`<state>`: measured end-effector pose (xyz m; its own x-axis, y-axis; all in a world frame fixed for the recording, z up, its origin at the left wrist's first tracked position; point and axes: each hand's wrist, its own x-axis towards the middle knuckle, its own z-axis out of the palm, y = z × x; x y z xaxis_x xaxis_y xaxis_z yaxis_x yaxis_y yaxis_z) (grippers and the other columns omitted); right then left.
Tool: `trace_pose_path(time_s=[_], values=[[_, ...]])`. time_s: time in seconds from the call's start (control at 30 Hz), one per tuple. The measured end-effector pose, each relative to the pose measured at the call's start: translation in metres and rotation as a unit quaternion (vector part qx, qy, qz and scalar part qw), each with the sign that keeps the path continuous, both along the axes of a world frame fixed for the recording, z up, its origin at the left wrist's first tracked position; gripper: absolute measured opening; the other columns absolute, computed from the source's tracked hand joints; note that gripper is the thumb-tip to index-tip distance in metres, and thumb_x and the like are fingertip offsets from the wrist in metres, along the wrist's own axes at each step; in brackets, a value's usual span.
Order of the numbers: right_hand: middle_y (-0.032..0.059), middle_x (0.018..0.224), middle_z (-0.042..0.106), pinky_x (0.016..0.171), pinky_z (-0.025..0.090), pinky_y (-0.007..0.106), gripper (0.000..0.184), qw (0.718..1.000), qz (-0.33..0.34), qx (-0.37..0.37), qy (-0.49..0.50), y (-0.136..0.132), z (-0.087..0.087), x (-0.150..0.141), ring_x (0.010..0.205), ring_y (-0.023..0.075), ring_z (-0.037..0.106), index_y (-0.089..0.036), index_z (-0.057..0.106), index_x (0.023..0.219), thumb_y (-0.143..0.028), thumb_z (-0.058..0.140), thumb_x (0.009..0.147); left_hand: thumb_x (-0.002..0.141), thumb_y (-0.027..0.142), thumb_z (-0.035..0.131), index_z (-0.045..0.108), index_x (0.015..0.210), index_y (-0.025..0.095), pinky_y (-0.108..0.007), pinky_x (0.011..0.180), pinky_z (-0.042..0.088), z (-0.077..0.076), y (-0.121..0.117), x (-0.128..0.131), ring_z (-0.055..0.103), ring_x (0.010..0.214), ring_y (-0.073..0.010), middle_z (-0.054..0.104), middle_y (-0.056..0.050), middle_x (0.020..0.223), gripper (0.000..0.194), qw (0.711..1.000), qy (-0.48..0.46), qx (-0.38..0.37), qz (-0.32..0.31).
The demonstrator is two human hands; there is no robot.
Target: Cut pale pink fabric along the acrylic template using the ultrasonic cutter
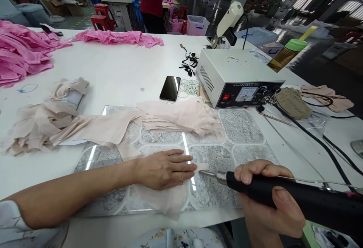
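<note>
My left hand [167, 169] lies flat, fingers stretched out, on a piece of thin beige fabric [161, 199]. Under the fabric is a clear-edged mat with a grey marbled pattern [215, 187]. In my right hand [272, 195] is a black handheld ultrasonic cutter [255, 186], the fingers wrapped round its body. Its narrow metal tip points left, close to the fingertips of my left hand, at a small strip of fabric [202, 166]. Whether the tip touches the fabric I cannot tell. Beyond my hands, a stack of beige fabric pieces [181, 116] lies across the mat.
A grey control box [241, 76] with a dial stands back right, its black cable [312, 138] running along the right side. Nearby are a phone [170, 88], a drink cup [287, 55] and black scraps [189, 63]. Crumpled beige fabric [42, 123] and pink fabric [22, 51] lie left.
</note>
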<state>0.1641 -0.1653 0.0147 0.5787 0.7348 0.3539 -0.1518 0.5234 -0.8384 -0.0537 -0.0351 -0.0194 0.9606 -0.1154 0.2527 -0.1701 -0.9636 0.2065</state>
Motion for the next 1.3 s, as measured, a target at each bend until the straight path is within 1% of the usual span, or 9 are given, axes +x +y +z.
trace_pose_path(time_s=[0.2, 0.43, 0.57, 0.7, 0.8, 0.9, 1.0, 1.2, 1.3], values=[[-0.0007, 0.072, 0.059, 0.047, 0.048, 0.030, 0.013, 0.998, -0.057, 0.012, 0.014, -0.001, -0.005, 0.006, 0.050, 0.0112, 0.055, -0.018, 0.062, 0.077, -0.028, 0.061, 0.069, 0.105, 0.025, 0.037, 0.058, 0.131, 0.011, -0.040, 0.115, 0.035, 0.000, -0.001, 0.001, 0.047, 0.134, -0.0248, 0.054, -0.007, 0.141, 0.037, 1.000, 0.007, 0.021, 0.001], [0.0003, 0.074, 0.058, 0.048, 0.048, 0.032, 0.012, 0.998, -0.067, 0.014, -0.011, -0.004, -0.011, 0.008, 0.050, 0.0117, 0.055, -0.018, 0.061, 0.079, -0.027, 0.059, 0.072, 0.102, 0.022, 0.045, 0.057, 0.131, 0.014, -0.042, 0.116, 0.036, 0.012, -0.004, -0.002, 0.043, 0.137, -0.0250, 0.050, -0.011, 0.144, 0.033, 0.998, 0.016, 0.052, -0.004], [0.0009, 0.074, 0.057, 0.049, 0.048, 0.032, 0.013, 0.997, -0.074, 0.008, -0.015, -0.007, -0.007, 0.007, 0.051, 0.0124, 0.055, -0.018, 0.060, 0.079, -0.029, 0.061, 0.071, 0.102, 0.024, 0.046, 0.057, 0.129, 0.012, -0.043, 0.113, 0.038, 0.018, -0.016, -0.016, 0.047, 0.134, -0.0248, 0.055, -0.013, 0.139, 0.033, 0.999, -0.001, 0.037, 0.035], [0.0010, 0.073, 0.057, 0.049, 0.048, 0.033, 0.013, 0.998, -0.067, -0.004, -0.007, -0.011, -0.004, 0.008, 0.052, 0.0131, 0.054, -0.019, 0.061, 0.079, -0.028, 0.062, 0.070, 0.102, 0.021, 0.043, 0.061, 0.121, 0.008, -0.039, 0.103, 0.047, 0.016, -0.034, -0.029, 0.060, 0.117, -0.0233, 0.064, -0.015, 0.126, 0.029, 0.995, -0.031, 0.024, 0.095], [0.0017, 0.073, 0.059, 0.049, 0.048, 0.035, 0.011, 0.998, -0.058, 0.000, -0.023, -0.013, -0.005, 0.011, 0.053, 0.0145, 0.053, -0.020, 0.063, 0.080, -0.025, 0.060, 0.071, 0.102, 0.019, 0.042, 0.062, 0.117, 0.007, -0.038, 0.096, 0.050, 0.013, -0.041, -0.032, 0.064, 0.108, -0.0226, 0.067, -0.015, 0.120, 0.028, 0.992, -0.045, 0.022, 0.112], [0.0018, 0.071, 0.059, 0.048, 0.047, 0.035, 0.013, 0.998, -0.060, 0.004, -0.032, -0.013, -0.007, 0.014, 0.053, 0.0152, 0.052, -0.021, 0.065, 0.081, -0.026, 0.059, 0.071, 0.102, 0.020, 0.041, 0.062, 0.117, 0.008, -0.037, 0.093, 0.050, 0.012, -0.042, -0.031, 0.064, 0.107, -0.0226, 0.068, -0.015, 0.119, 0.028, 0.991, -0.050, 0.027, 0.118], [0.0011, 0.070, 0.058, 0.046, 0.046, 0.035, 0.012, 0.998, -0.052, -0.010, -0.019, -0.014, -0.006, 0.015, 0.051, 0.0150, 0.052, -0.021, 0.065, 0.079, -0.027, 0.060, 0.070, 0.103, 0.018, 0.039, 0.062, 0.118, 0.008, -0.036, 0.095, 0.049, 0.012, -0.042, -0.032, 0.063, 0.108, -0.0221, 0.068, -0.014, 0.118, 0.028, 0.992, -0.047, 0.036, 0.115], [0.0017, 0.072, 0.058, 0.047, 0.049, 0.035, 0.014, 0.999, -0.039, -0.003, -0.025, -0.015, -0.005, 0.015, 0.053, 0.0149, 0.054, -0.019, 0.064, 0.081, -0.027, 0.063, 0.069, 0.103, 0.018, 0.042, 0.062, 0.116, 0.009, -0.038, 0.099, 0.048, 0.010, -0.039, -0.037, 0.061, 0.113, -0.0224, 0.067, -0.015, 0.120, 0.026, 0.992, -0.043, 0.037, 0.109], [0.0020, 0.075, 0.058, 0.050, 0.049, 0.036, 0.014, 0.999, -0.029, -0.004, -0.019, -0.015, -0.005, 0.015, 0.054, 0.0145, 0.055, -0.018, 0.063, 0.082, -0.027, 0.062, 0.071, 0.100, 0.015, 0.045, 0.060, 0.117, 0.008, -0.038, 0.090, 0.052, 0.012, -0.039, -0.039, 0.063, 0.103, -0.0227, 0.068, -0.016, 0.114, 0.023, 0.992, -0.038, 0.040, 0.111]])
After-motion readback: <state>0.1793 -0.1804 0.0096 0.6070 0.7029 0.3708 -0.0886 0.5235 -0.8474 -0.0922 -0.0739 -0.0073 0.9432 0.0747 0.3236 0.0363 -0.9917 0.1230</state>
